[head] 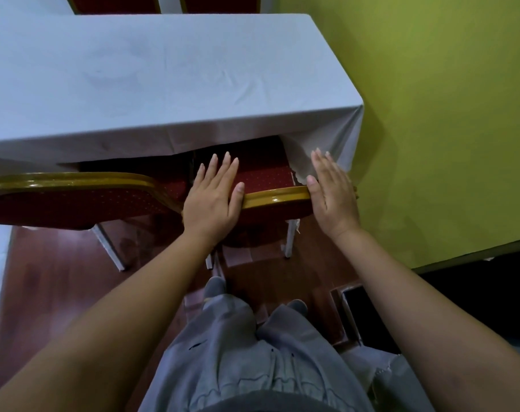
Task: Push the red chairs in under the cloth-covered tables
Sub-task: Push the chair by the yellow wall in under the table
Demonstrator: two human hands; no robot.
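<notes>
- Here, left hand [212, 200] lies flat, fingers spread, on the right chair [270, 185] back's gold rim.
- Right hand [331, 194] lies flat on its right end.
- Seat sits under the near table [163, 78] edge.

A red padded chair with a gold frame [275, 197] sits partly under the white cloth-covered table [151, 78]. A second such chair [71, 197] stands just left of it. Two more chair backs [163, 3] lie behind the table.

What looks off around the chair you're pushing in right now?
The tablecloth is hitched up at the near corner, baring the red seat, and a ragged flap hangs by the right hand. The left hand rests flat on the chair's gold back rail.
</notes>
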